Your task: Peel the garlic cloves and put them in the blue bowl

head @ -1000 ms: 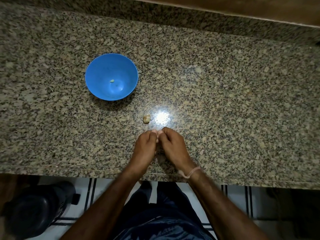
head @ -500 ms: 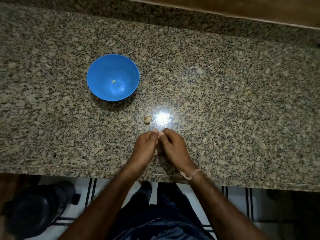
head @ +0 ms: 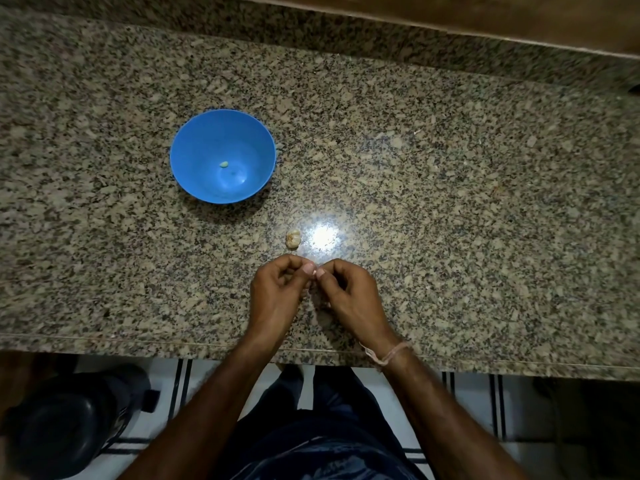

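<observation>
- A small pale garlic piece with papery skin (head: 293,239) is seen lying on the counter just beyond the fingertips of the left hand (head: 277,292), on the far side from the person; it is close to that hand but is not touched by it.
- The left hand and the right hand (head: 349,294) are held together low over the counter, with the fingers of both curled inward and the two thumb tips pressed against each other.
- Whether a clove is pinched between those thumbs cannot be told, since the spot is hidden by the fingers.
- A single small peeled pale clove (head: 224,164) is seen farther off, beyond the left hand and to its left, lying near the bottom of a round blue plastic bowl (head: 194,178).
- The bowl is stood upright, well apart from both hands.
- A bright patch of reflected light (head: 323,235) is seen just beside the garlic piece, beyond the right hand.
- Everything is carried by a speckled grey-brown granite countertop (head: 485,220).
- A thin pale thread band (head: 389,355) is worn on the right wrist.
- A dark rounded object (head: 62,427) is seen below the counter edge, on the floor to the left of the left forearm.
</observation>
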A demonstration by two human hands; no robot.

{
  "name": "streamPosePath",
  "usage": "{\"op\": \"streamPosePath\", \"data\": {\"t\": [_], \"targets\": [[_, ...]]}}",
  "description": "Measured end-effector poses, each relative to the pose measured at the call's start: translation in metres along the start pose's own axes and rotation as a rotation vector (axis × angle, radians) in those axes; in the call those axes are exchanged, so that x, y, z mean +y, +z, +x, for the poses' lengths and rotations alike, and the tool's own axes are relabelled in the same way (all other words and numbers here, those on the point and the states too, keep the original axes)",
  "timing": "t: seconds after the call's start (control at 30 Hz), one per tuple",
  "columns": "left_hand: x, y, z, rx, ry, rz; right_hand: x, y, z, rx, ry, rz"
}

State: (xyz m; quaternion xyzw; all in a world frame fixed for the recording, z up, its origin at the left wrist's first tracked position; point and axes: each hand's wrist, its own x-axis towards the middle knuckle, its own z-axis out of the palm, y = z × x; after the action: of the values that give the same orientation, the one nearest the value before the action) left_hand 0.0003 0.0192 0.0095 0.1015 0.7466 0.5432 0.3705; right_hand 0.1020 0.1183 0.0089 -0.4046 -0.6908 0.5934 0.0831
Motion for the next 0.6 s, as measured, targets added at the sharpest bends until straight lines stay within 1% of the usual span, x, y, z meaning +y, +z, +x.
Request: {"op": "streamPosePath", "data": {"t": [0.07,0.17,0.27,0.33,0.43,0.5,0.6], "targets": [[0.003,-0.001,-0.001,-0.031,0.025,0.0,0.0,-0.003,0.003,0.0,0.014,0.013],[0.001,-0.001,0.0,-0.04,0.006,-0.012,-0.001,-0.003,0.001,0.002,-0.006,-0.018],[-0.002,0.0,0.002,-0.012,-0.059,-0.084,-0.001,0.002,-0.002,0.061,-0.121,-0.158],[-0.004,0.001,0.003,-0.019,-0.131,-0.186,-0.001,0.005,-0.001,0.089,-0.184,-0.241],[-0.006,0.004,0.003,-0.044,-0.244,-0.312,-0.002,0.005,0.0,0.117,-0.197,-0.234],[-0.008,0.005,0.003,-0.036,-0.272,-0.329,-0.003,0.006,-0.002,0.12,-0.212,-0.229],[-0.01,0.005,0.005,-0.027,-0.291,-0.339,-0.005,0.006,-0.006,0.11,-0.312,-0.398]]}}
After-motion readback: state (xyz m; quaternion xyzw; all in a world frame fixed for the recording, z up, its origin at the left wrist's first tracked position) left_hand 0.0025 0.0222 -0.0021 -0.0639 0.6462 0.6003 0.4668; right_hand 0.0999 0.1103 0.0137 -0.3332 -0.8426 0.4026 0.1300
